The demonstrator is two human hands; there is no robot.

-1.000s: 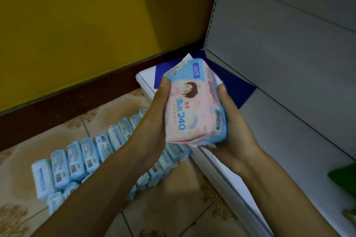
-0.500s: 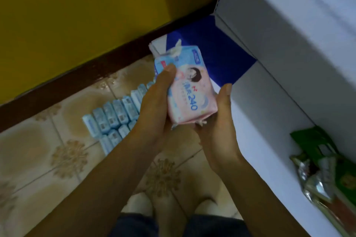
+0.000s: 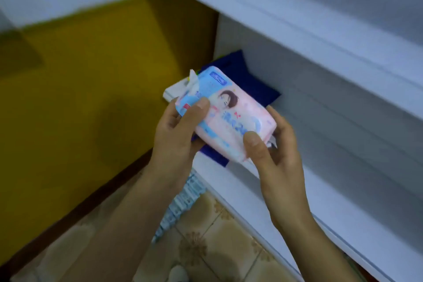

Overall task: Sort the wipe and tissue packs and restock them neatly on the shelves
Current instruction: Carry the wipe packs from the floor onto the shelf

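A pink and light-blue tissue pack (image 3: 231, 117) with a printed face and blue lettering is held between both hands above the front edge of the white bottom shelf (image 3: 320, 204). My left hand (image 3: 176, 130) grips its upper-left end, thumb on top. At the pack's lower-right end my right hand (image 3: 272, 149) holds on, thumb pressed on the front. A row of small light-blue packs (image 3: 183, 199) lies on the tiled floor, mostly hidden behind my left forearm.
A dark blue sheet (image 3: 254, 84) covers the shelf's left end. A second white shelf (image 3: 297, 20) runs overhead. A yellow wall (image 3: 91, 80) with a dark skirting stands to the left. Patterned floor tiles (image 3: 219, 249) lie below.
The view has tilted up, bringing the upper shelf into sight. The pack has turned from upright to slanting, and my right thumb has come onto its front. The green packets on the right have left view.
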